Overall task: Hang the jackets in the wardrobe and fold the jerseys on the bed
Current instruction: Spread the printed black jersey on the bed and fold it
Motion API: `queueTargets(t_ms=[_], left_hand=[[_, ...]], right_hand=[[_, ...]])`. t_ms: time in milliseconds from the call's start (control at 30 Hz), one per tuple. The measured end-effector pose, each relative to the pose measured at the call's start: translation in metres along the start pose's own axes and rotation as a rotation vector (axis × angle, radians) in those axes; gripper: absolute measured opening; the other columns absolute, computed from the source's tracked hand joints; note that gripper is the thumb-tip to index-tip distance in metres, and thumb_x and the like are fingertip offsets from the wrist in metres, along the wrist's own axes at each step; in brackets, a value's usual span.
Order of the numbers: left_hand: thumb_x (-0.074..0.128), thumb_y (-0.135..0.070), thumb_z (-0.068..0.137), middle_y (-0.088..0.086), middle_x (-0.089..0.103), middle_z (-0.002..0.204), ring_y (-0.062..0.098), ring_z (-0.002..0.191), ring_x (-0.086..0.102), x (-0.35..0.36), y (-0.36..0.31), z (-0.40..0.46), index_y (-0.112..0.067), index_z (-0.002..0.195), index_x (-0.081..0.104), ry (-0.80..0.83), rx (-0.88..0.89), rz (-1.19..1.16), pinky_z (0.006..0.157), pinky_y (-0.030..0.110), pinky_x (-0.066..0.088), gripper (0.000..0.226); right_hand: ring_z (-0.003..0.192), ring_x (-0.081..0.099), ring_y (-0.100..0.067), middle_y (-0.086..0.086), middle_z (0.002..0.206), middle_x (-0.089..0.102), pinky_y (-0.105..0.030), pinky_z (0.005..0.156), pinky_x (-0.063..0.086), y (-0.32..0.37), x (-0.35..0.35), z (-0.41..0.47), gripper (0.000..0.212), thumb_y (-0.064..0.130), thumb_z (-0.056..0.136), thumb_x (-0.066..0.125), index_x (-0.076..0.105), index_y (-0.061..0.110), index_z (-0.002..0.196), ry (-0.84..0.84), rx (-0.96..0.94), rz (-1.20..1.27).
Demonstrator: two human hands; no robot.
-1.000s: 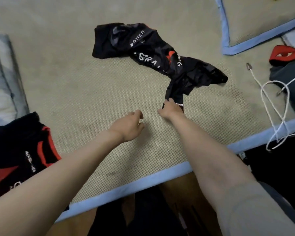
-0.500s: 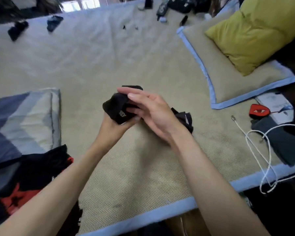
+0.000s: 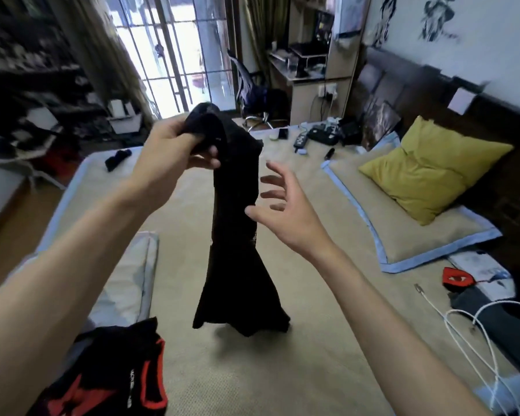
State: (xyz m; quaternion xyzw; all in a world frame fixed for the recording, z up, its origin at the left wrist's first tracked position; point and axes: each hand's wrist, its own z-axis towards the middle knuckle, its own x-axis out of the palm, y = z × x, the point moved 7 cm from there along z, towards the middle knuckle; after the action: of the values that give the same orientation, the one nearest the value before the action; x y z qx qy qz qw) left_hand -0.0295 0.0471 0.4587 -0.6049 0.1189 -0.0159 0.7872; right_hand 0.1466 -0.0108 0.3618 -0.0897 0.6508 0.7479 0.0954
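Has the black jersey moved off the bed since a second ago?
Yes. The black jersey went up: it lay crumpled on the bed, and now hangs from the left hand, hem just above the mat.

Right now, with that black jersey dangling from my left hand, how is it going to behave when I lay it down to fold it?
The black fabric jersey is probably floppy: it hangs in a limp column from the left hand and flares at the hem. It seems light, since a bunched grip at one end carries it. It will likely crumple on the beige woven bed mat, so the open right hand may need to spread it.
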Motion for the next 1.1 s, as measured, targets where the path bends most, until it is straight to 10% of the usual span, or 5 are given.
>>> queueTargets(t_ms=[300,400,600,933,1100], left_hand=[[0.045,0.008,0.099,0.024,0.066,0.097,0.021,0.074,0.069,0.017,-0.102,0.011,0.003,0.114,0.062,0.104,0.168,-0.021,0.077,0.039,0.064,0.024],[0.037,0.012,0.095,0.025,0.066,0.096,0.023,0.079,0.071,0.000,-0.118,0.014,0.008,0.117,0.057,0.026,0.200,-0.098,0.073,0.036,0.062,0.030],[0.052,0.000,0.098,0.019,0.065,0.092,0.025,0.083,0.071,-0.026,-0.146,0.012,0.000,0.109,0.055,0.020,0.309,-0.182,0.071,0.043,0.064,0.011],[0.022,0.008,0.099,0.025,0.074,0.081,0.038,0.069,0.075,-0.042,-0.182,0.003,0.007,0.116,0.059,-0.037,0.386,-0.168,0.062,0.045,0.064,0.041],[0.019,0.011,0.096,0.025,0.069,0.072,0.032,0.057,0.072,-0.035,-0.199,-0.003,0.008,0.112,0.060,0.007,0.402,-0.210,0.050,0.037,0.059,0.044]], right_hand=[[0.127,0.056,-0.015,0.011,0.143,0.050,-0.034,0.098,0.055,0.024,0.093,-0.002,0.124,0.076,0.059,0.081,0.017,0.033,0.156,0.272,0.211,-0.260],[0.109,0.065,-0.018,0.004,0.135,0.057,-0.034,0.080,0.062,0.010,0.117,-0.025,0.119,0.081,0.058,0.077,0.025,0.028,0.152,0.432,0.350,-0.362],[0.106,0.072,-0.020,-0.005,0.122,0.072,-0.034,0.093,0.059,-0.012,0.154,-0.078,0.073,0.066,0.087,0.065,0.061,0.008,0.131,0.717,0.520,-0.417],[0.134,0.050,-0.023,0.001,0.157,0.031,-0.043,0.101,0.050,0.051,0.081,-0.033,0.096,0.049,0.085,0.071,0.011,0.031,0.157,-0.202,0.124,-0.482],[0.143,0.039,-0.022,0.000,0.157,0.034,-0.045,0.113,0.041,0.050,0.045,-0.013,0.111,0.062,0.076,0.077,0.012,0.028,0.159,-0.203,0.149,-0.492]])
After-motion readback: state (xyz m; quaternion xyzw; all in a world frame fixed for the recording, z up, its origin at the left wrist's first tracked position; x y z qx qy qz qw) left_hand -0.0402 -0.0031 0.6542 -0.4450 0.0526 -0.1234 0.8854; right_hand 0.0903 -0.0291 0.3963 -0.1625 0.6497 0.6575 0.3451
